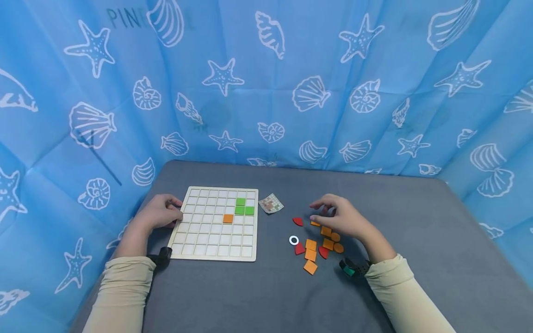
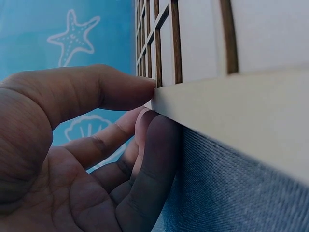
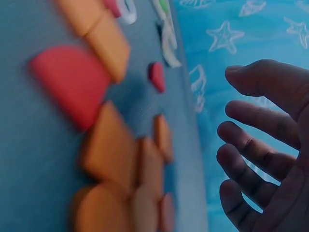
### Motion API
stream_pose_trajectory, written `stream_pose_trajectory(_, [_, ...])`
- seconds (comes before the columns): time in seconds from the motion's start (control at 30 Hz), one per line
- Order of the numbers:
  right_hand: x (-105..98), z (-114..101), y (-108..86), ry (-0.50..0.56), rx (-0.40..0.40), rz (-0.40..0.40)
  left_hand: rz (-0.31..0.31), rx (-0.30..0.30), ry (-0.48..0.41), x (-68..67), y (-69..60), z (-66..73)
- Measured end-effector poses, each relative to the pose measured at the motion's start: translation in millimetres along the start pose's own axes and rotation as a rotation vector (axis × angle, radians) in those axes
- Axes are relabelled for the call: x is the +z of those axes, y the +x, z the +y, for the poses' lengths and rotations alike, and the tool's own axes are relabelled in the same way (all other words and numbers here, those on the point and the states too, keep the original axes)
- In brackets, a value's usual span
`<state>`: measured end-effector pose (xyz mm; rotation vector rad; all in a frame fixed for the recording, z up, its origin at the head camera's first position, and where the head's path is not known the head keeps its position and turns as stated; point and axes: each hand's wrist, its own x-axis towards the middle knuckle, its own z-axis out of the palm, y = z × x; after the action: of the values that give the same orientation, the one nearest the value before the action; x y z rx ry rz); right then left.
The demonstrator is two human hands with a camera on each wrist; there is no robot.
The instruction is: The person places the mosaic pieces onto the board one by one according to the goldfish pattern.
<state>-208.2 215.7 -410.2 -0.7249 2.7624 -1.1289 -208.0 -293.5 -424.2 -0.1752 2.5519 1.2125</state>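
A light wooden grid board (image 1: 212, 254) lies on the grey table, with several green tiles (image 1: 240, 210) and one orange tile (image 1: 228, 218) in its cells. My left hand (image 1: 160, 212) pinches the board's left edge; in the left wrist view the thumb lies on top of the frame (image 2: 217, 96) and the fingers are beneath. Above the loose orange pieces (image 1: 326, 231) hovers my right hand (image 1: 339, 217), its fingers apart and holding nothing. In the right wrist view the hand (image 3: 270, 145) is beside orange pieces (image 3: 108, 150) and a red quarter-round piece (image 3: 72, 82).
A small patterned card (image 1: 271, 203) lies right of the board. Red pieces (image 1: 297, 221), a white ring (image 1: 294, 240) and orange squares (image 1: 310, 255) lie loose nearer the middle. A blue curtain (image 1: 266, 92) hangs behind the table.
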Motion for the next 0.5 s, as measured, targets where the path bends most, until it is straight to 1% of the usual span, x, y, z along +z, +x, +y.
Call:
stream_pose_trajectory(0.1, [4.7, 12.8, -8.2, -0.002, 0.019, 0.014, -0.002, 0.001, 0.016, -1.0, -0.4, 0.9])
stream_pose_trajectory(0.27, [10.4, 22.0, -10.6, -0.028, 0.042, 0.026, -0.005, 0.001, 0.026, 0.0, -1.2, -2.1])
stream_pose_trajectory(0.4, [10.1, 26.6, -10.0, -0.013, 0.076, 0.004, 0.006, -0.002, 0.035, 2.0, 0.0, -3.2])
stream_pose_trajectory(0.5, [9.8, 29.7, -11.8, 0.018, 0.1, -0.024, 0.014, 0.002, 0.047, 2.9, 1.4, -0.2])
